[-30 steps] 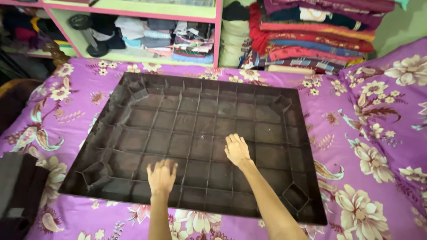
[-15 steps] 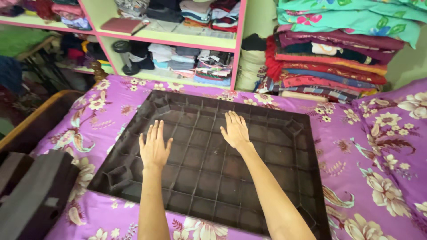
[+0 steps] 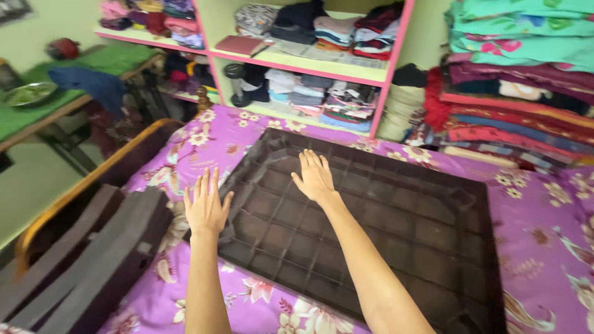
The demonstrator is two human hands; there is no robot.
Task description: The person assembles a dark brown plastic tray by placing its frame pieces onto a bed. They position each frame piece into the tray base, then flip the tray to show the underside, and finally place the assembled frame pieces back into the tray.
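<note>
**Both hands flat and open at the dark gridded panel**

I see my left hand (image 3: 206, 207) open, fingers spread, palm down, gripping nothing. It sits at the near-left edge of the dark brown panel (image 3: 396, 241); whether the palm touches the rim or hovers just above, I cannot tell. My right hand (image 3: 315, 177) is also open, fingers together and pointing away from me, palm laid flat on the panel's ribbed surface, nothing clasped.

The panel is a large rectangle of square cells with a raised rim. It lies flat on the purple floral bedsheet (image 3: 557, 210), under my right hand and stretching off to that hand's right and toward me.

Left of my left hand, close by, more dark slabs (image 3: 93, 260) lean by the bed's wooden edge (image 3: 105, 164). Beyond both hands' fingertips stands a pink-edged shelf (image 3: 309, 65) full of folded clothes. Far to the right of my right hand is a tall pile of folded blankets (image 3: 520, 93). Well off to my left hand's far left, a green-topped table (image 3: 93, 62) holds a metal bowl (image 3: 28, 94).
</note>
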